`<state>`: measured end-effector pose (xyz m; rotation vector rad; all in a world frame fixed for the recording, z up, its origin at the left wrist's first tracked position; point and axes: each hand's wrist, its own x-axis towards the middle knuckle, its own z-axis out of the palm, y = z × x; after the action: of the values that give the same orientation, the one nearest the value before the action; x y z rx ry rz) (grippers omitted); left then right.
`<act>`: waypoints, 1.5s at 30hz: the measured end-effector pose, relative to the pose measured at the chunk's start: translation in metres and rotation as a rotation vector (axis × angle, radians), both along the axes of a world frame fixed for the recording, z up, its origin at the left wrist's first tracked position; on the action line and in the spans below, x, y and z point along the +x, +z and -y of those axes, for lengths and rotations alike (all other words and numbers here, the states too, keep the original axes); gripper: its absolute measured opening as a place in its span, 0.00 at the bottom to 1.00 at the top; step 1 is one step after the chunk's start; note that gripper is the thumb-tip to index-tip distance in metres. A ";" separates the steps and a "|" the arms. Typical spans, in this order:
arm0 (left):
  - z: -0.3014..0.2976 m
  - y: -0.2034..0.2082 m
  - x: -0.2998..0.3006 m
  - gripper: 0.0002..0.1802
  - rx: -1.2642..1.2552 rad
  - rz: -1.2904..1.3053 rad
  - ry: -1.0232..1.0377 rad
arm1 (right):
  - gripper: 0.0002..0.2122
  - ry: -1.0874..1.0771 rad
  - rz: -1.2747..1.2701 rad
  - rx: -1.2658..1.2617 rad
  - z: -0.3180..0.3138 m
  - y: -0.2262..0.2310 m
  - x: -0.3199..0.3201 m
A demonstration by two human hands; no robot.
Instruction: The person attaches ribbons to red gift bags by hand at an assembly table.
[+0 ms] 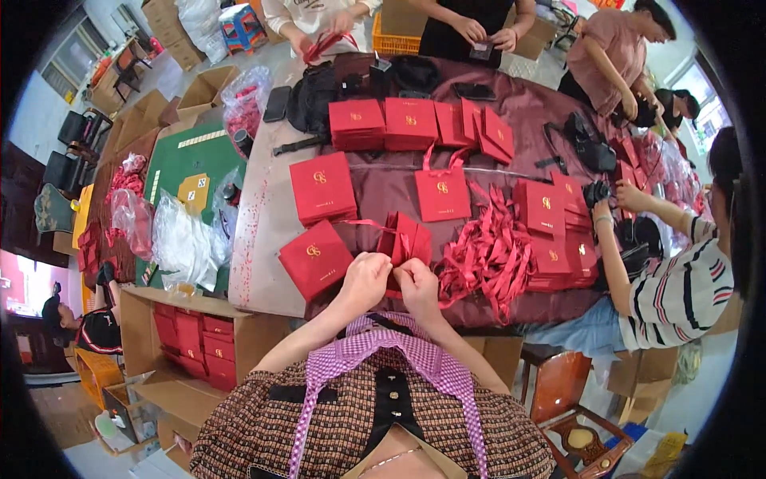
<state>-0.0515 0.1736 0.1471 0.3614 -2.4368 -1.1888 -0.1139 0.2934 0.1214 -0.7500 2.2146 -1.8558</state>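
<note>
A small red gift bag [408, 230] stands partly opened at the table's near edge, a red ribbon [369, 223] trailing left from it. My left hand [367, 281] is closed in a pinch at the bag's near rim, and my right hand [417, 284] pinches just beside it. What lies between the fingertips, probably ribbon, is mostly hidden. Left of them lie a flat red bag [315, 259] and a stack of red bags [321, 188]. A tangled heap of red ribbons [488, 251] lies to the right. Beyond my hands is a bag with ribbon handles [443, 195].
More red bag stacks line the far side [357, 124] and the right [558, 259]. A carton of red bags [195, 343] stands at lower left, beside a green table [187, 156]. A co-worker in a striped shirt [678, 291] sits at right; others work across the table.
</note>
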 end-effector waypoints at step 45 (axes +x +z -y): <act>0.036 -0.045 0.028 0.17 0.914 0.498 -0.403 | 0.06 0.149 0.548 -0.005 -0.044 -0.037 0.016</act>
<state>-0.0238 0.1375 0.1016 0.4632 -2.2236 -2.6473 -0.0980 0.3378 0.0843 -0.3350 1.7577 -1.7317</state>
